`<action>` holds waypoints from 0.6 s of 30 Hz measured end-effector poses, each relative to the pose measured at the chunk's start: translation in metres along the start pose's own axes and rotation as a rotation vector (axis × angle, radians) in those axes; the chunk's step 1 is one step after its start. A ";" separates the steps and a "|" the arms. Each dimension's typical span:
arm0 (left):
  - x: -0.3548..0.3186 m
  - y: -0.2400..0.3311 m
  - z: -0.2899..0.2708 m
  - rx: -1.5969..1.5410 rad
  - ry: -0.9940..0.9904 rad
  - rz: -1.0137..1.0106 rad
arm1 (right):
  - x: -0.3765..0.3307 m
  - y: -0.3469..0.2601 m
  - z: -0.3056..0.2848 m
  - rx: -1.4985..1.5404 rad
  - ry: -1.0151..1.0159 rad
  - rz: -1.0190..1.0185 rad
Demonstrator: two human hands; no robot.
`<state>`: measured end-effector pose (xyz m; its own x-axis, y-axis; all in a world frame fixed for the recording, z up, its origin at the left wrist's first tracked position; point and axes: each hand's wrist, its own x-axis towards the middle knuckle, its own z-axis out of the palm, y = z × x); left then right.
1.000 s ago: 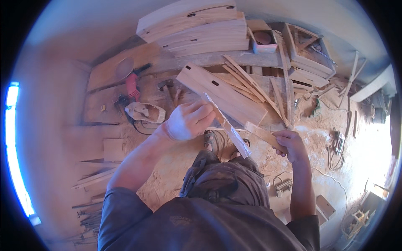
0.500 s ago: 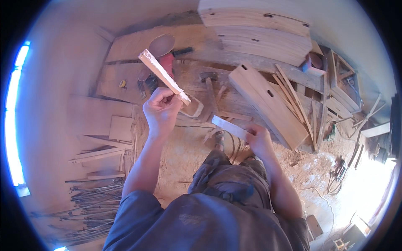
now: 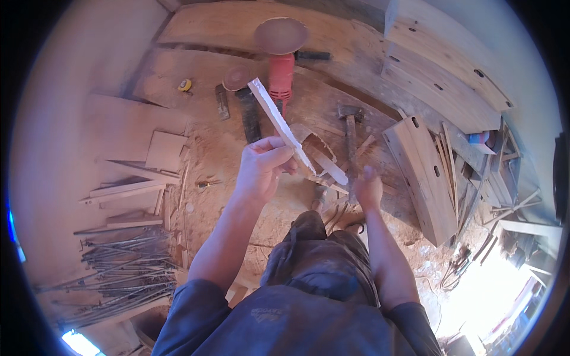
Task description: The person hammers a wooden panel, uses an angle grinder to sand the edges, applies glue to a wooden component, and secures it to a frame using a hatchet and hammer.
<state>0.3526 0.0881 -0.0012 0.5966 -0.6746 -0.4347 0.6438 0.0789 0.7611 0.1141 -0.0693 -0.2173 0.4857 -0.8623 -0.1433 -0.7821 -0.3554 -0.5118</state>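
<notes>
My left hand point(image 3: 270, 169) pinches a narrow wooden strip point(image 3: 282, 127) near its lower end. The strip slants up and left, its edge coated in a white, paste-like layer. Just beyond that hand, a cut-open container point(image 3: 309, 139) stands on the workbench, with a flat, pale stick point(image 3: 331, 167) leaning out over its near rim. My right hand point(image 3: 369, 188) is apart from the stick, right beside the wooden handle of a hammer point(image 3: 351, 133). Its fingers are blurred and partly hidden, so whether they touch the handle cannot be made out.
A red sander point(image 3: 281, 77), a smaller dark power tool point(image 3: 250, 113) and a yellow tape measure point(image 3: 185, 85) lie on the bench point(image 3: 208, 26). To the right are slotted wooden boxes point(image 3: 424, 178). Metal clamps point(image 3: 130, 261) pile at lower left; sawdust covers the floor.
My right hand has let go of the pale stick, which now rests in the container. My left hand has moved right with the wooden strip. The view has shifted toward the bench.
</notes>
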 end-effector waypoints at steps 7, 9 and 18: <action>0.032 -0.027 0.019 0.182 -0.069 -0.089 | -0.018 -0.024 -0.002 -0.132 -0.589 0.218; 0.031 -0.026 0.057 0.260 -0.125 -0.073 | -0.012 -0.032 -0.015 -0.083 -0.387 0.276; 0.051 -0.052 0.192 0.701 -0.388 0.160 | -0.091 0.071 -0.118 0.352 -0.144 0.245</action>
<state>0.2575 -0.0907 0.0294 0.3650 -0.9102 -0.1958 0.0387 -0.1953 0.9800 -0.0314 -0.0584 -0.1402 0.3715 -0.8377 -0.4004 -0.7125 0.0192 -0.7014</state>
